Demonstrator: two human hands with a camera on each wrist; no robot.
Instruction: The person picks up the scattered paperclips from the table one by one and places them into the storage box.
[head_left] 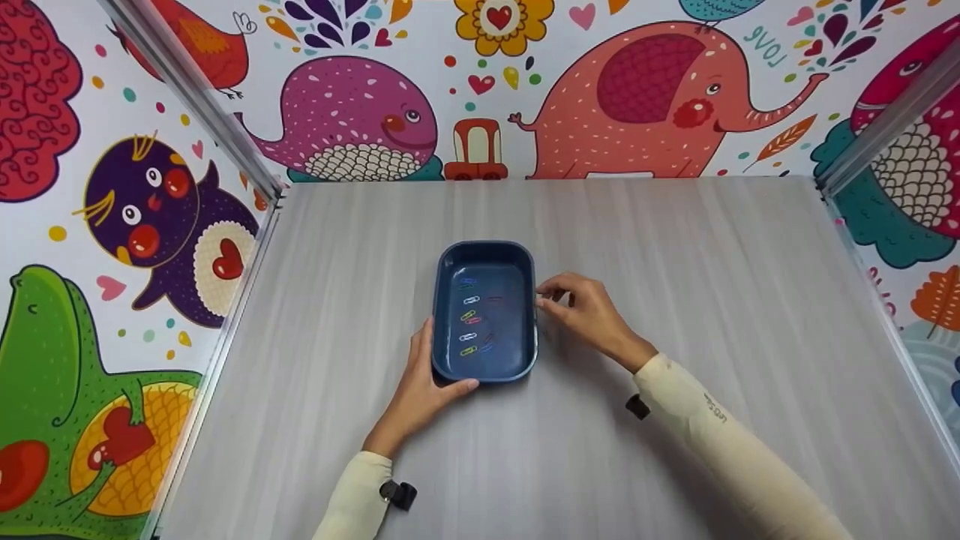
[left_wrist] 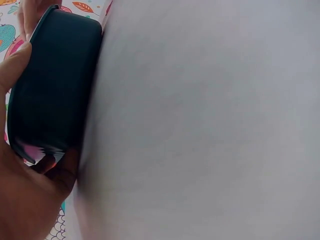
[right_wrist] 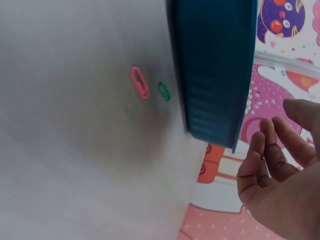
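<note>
A dark blue tray (head_left: 525,315) sits mid-table with several coloured paper clips (head_left: 471,319) lying in it. My left hand (head_left: 424,386) grips the tray's near left corner, thumb over the near rim; in the left wrist view the hand (left_wrist: 25,200) wraps the tray's outer wall (left_wrist: 55,85). Hovering just off the tray's right rim, my right hand (head_left: 581,307) has relaxed, slightly bent fingers and holds nothing. The right wrist view shows that hand (right_wrist: 280,180) beside the tray wall (right_wrist: 215,65). A pink clip (right_wrist: 139,82) and a green clip (right_wrist: 164,91) lie on the table by the tray.
The grey table (head_left: 675,247) is enclosed by colourful cartoon-animal walls at the back and both sides, with metal rails (head_left: 195,97) at the corners. Bare tabletop stretches all around the tray.
</note>
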